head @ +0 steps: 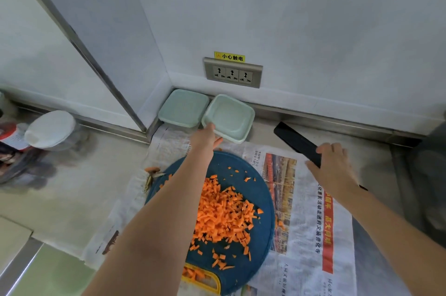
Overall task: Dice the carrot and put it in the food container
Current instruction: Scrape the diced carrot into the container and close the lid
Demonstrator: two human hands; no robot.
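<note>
The blue cutting board (241, 163) lies closest, on newspaper (309, 223) spread over the surface (60, 187), and carries the diced carrot (222, 213) in a loose heap. None of it is in the food container (229, 117), which sits open against the wall beside a lidded container (183, 107). The left hand (205, 137) reaches across, its fingers (210, 126) straight and touching the container's near rim, thumb apart. The right hand (334, 165) curls around the handle of a black knife (296, 141). The dice look small, light, damp and apt to scatter, so scooping suits them better than pinching. The thin plastic container probably slides easily; its rim is the natural hold.
</note>
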